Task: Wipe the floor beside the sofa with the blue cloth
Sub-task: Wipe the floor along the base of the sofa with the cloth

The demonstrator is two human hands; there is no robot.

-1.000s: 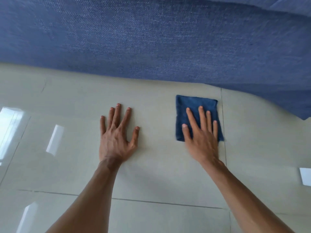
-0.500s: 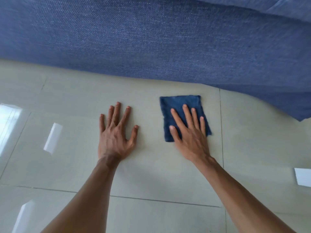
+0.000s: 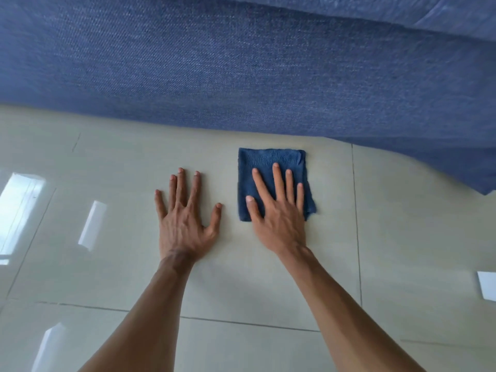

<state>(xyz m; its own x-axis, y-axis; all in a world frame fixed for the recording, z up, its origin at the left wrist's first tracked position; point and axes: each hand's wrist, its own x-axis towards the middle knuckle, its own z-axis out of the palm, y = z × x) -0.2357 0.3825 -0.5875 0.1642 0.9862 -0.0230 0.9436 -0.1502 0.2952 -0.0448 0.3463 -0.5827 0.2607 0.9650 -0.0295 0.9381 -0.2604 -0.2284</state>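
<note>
— Two hands are flat on the floor (image 3: 268,277), but only one is working. The right hand (image 3: 279,213) lies spread on the blue cloth (image 3: 271,162), fingers (image 3: 277,181) splayed wide; it grips nothing, it only presses down.

— And the left hand (image 3: 185,224)?

— Open too, palm on bare tile just beside the cloth's left edge, apart from it. It looks like a prop for body weight.

— Where does the cloth sit?

— On the tile near the foot of the sofa (image 3: 241,76), with a thin strip of floor showing between its far edge and the upholstery. A grout line runs just to its right.

— How would you expect it to handle?

— Soft and light, I'd say: a folded terry square, limp, with one loose corner at the right. On glossy tile it should slide easily, so downward pressure does the holding, not pinching.

— Relative to the palm?

— Fingers cover its near half; the heel of the hand hangs off its near edge onto tile. The far half lies uncovered and might bunch if pushed forward hard.
</note>
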